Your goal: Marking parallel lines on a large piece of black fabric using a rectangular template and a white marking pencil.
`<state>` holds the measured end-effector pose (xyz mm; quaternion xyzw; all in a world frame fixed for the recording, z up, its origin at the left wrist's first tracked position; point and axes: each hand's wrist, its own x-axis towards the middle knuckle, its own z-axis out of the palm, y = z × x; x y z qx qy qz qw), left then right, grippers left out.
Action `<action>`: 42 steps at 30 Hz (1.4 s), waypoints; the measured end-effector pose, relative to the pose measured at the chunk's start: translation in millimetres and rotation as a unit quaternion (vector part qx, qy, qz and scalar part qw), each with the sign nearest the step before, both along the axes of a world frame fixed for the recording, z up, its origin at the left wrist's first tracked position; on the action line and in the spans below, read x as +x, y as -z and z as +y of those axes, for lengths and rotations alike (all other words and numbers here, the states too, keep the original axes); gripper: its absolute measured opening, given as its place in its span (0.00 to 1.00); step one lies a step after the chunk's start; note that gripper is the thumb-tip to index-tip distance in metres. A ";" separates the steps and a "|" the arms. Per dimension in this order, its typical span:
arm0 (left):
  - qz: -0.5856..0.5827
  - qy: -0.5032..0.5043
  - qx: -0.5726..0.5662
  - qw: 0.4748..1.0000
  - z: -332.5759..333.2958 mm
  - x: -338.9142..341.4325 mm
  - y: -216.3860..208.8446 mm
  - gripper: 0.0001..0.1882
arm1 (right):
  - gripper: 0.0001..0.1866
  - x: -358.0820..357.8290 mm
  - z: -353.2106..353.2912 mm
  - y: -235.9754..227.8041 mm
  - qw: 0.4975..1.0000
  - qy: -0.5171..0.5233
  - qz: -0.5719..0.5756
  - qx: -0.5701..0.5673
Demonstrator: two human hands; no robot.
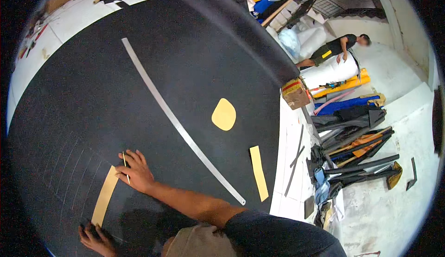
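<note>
A tan card strip (104, 196) lies on a large black sheet (185, 62). At its upper end is my right hand (137, 172), closed around a thin yellowish pencil (126, 166), with the fingertips by the strip's corner. My left hand (98, 241) rests at the lower end of the strip, its fingers spread and holding nothing. Thin pale lines run across the sheet to the left of the strip. A long metal ruler (178, 127) lies slantwise across the middle. Right of it are a rounded tan card piece (224, 114) and a second tan strip (259, 173).
A thick black roll (241, 32) borders the sheet at the far right. A cardboard box (295, 94) sits by the roll's end. Rolled and folded materials (357, 136) in several colours lie beyond the table's right edge. Another person (331, 50) is at the far right.
</note>
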<state>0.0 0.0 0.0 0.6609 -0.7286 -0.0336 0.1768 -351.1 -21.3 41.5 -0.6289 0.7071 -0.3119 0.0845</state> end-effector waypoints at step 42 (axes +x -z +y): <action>0.150 -0.086 0.050 0.984 14.1 -40.8 -47.7 0.17 | 0.13 -4.2 -2.4 -9.1 0.999 0.004 0.046 -0.027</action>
